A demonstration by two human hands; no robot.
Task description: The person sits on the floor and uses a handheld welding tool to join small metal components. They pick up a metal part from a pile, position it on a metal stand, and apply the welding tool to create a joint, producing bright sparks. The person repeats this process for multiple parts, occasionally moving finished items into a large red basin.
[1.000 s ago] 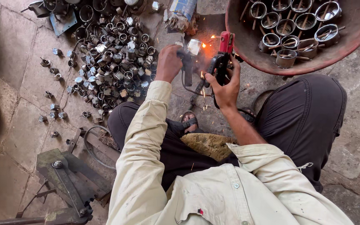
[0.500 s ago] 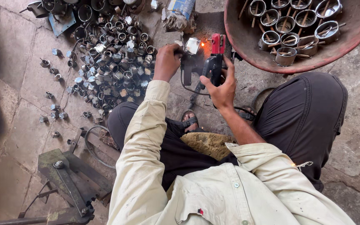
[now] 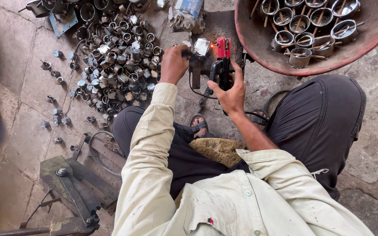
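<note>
Sitting on the stone floor (image 3: 18, 52), the person works with both hands close together out in front. The right hand (image 3: 229, 91) is wrapped tight around a red and black welding tool (image 3: 222, 61). The left hand (image 3: 173, 63) is closed on a dark bit of metal that holds a small shiny metal cup (image 3: 201, 46) in place. The cup sits just past the left hand, right beside the red tip of the tool.

A second ago there were bright sparks flying around the tool. Half a second ago the glow was smaller. Now only a tiny orange spot (image 3: 212, 45) shows between the cup and the tool. The hands have hardly moved. It looks like this little bit of welding is almost over, or the hot spot is cooling down.

To the left, a big heap of shiny metal rings and cups (image 3: 114, 57) lies on the floor, with a few more scattered well apart from it. To the upper right stands a big red bowl (image 3: 259, 43) with small pots that have wooden handles (image 3: 305, 35) inside. A black wire (image 3: 197, 92) hangs down from near the tool. A dark metal stand (image 3: 73, 185) sits near the person's left side.
</note>
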